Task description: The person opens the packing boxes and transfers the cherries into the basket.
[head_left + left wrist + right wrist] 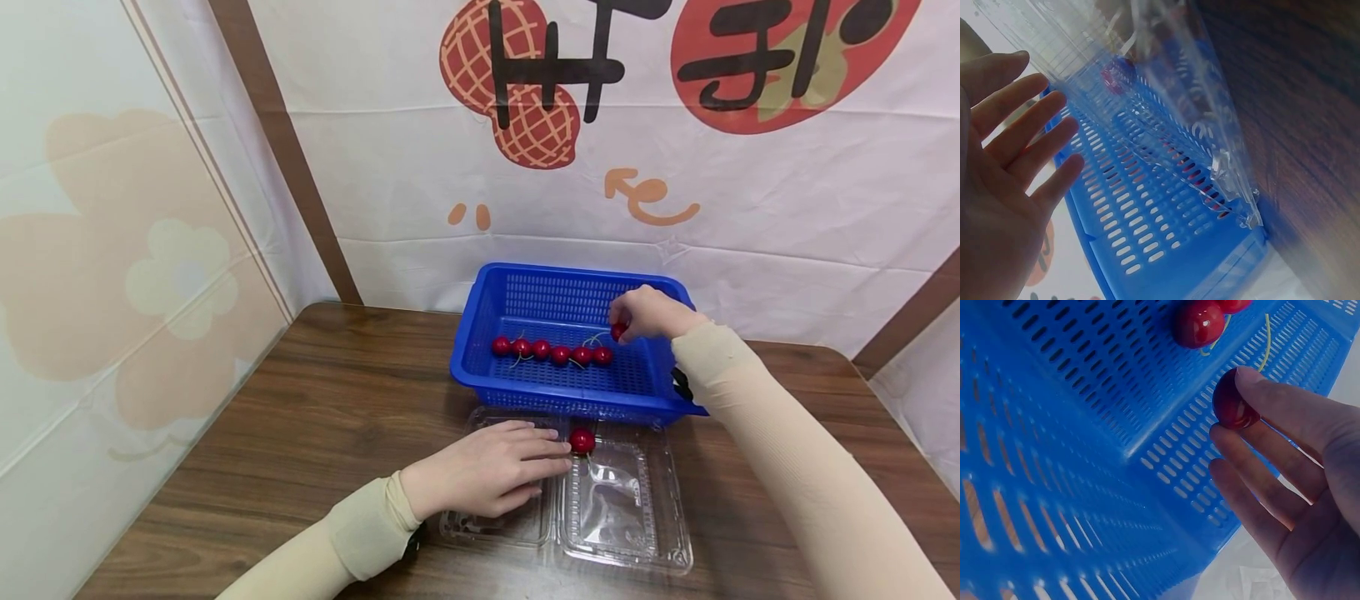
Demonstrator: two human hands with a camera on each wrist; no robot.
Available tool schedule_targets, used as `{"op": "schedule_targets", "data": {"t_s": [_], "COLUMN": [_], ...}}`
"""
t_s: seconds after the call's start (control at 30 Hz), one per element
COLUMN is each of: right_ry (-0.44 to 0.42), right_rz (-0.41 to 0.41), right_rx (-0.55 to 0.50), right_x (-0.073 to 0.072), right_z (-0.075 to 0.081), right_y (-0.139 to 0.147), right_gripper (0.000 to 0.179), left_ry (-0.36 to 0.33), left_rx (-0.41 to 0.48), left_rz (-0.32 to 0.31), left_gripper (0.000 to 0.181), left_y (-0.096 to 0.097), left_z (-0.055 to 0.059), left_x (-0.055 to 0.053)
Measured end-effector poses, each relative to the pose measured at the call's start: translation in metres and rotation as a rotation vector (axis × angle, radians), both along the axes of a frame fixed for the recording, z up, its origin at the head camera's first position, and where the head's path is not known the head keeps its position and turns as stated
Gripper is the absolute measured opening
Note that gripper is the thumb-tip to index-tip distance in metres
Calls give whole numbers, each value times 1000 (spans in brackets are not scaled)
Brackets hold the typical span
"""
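My right hand (654, 314) pinches a dark red cherry (1232, 403) between thumb and fingers, above the right end of a blue plastic basket (491, 287). A thin green stem rises from that cherry in the right wrist view. Several red cherries (541, 349) lie in a row on the basket floor. My left hand (487, 468) is over the left half of a clear plastic clamshell box (671, 533), fingers straight and slightly spread. Just past its fingertips, one cherry (582, 441) sits in the box's right half, near the back edge.
The basket and the box stand on a dark wood-grain table (322, 400), with the box directly in front of the basket. Behind the table hangs a white printed cloth (397, 200). Another pale cloth wall (90, 275) runs along the left side.
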State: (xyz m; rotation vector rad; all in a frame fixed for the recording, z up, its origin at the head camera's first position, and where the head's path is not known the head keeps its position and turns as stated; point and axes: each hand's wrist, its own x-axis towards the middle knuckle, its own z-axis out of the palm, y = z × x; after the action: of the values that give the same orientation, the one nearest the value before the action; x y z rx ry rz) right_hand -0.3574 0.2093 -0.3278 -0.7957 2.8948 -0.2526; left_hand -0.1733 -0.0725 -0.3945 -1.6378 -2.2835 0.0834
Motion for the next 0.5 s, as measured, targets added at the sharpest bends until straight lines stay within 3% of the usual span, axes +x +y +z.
{"op": "schedule_targets", "data": {"t_s": [0.5], "right_ry": [-47], "right_rz": [-13], "right_rx": [13], "right_x": [-6], "right_z": [-11], "right_y": [4], "right_gripper": [23], "left_ry": [0], "left_rx": [13], "left_rz": [-3], "left_gripper": [44], "left_y": [0], "left_z": [-1], "left_x": [-1]}}
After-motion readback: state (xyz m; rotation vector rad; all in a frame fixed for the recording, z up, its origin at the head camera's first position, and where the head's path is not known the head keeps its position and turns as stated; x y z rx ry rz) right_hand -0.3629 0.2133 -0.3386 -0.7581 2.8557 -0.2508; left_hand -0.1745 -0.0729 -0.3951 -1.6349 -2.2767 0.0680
